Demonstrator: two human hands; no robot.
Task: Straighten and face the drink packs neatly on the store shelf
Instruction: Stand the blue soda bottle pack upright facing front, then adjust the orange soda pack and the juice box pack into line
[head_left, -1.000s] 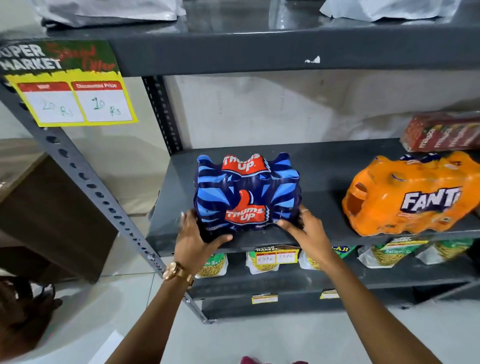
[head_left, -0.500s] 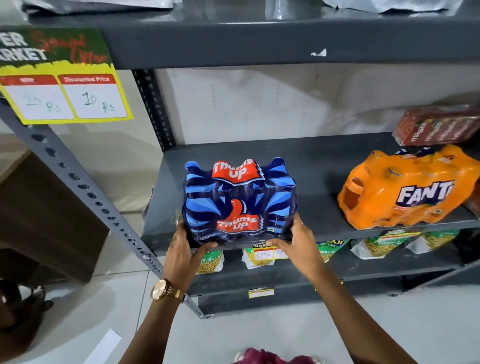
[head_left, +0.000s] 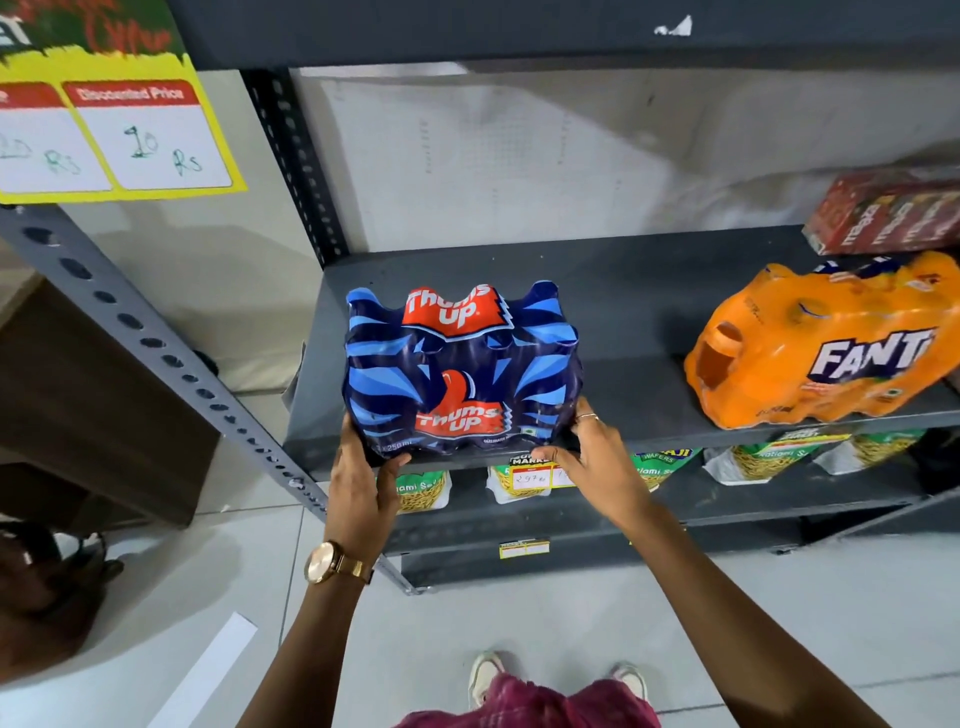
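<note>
A blue Thums Up drink pack stands at the front edge of the dark grey shelf, label facing me. My left hand, with a gold watch on the wrist, grips its lower left corner. My right hand grips its lower right corner, thumb under the front edge. An orange Fanta pack lies tilted on the same shelf to the right, apart from both hands. A red Maaza pack sits behind the Fanta pack at the far right.
Snack bags and price tags line the lower shelf. A yellow price sign hangs at upper left beside the slanted perforated upright. A brown cabinet stands to the left. My shoes are on the tiled floor.
The Thums Up pack has been drawn toward the shelf's front edge. Both hands shifted from its sides to its lower corners. The camera moved closer and tilted further down.
</note>
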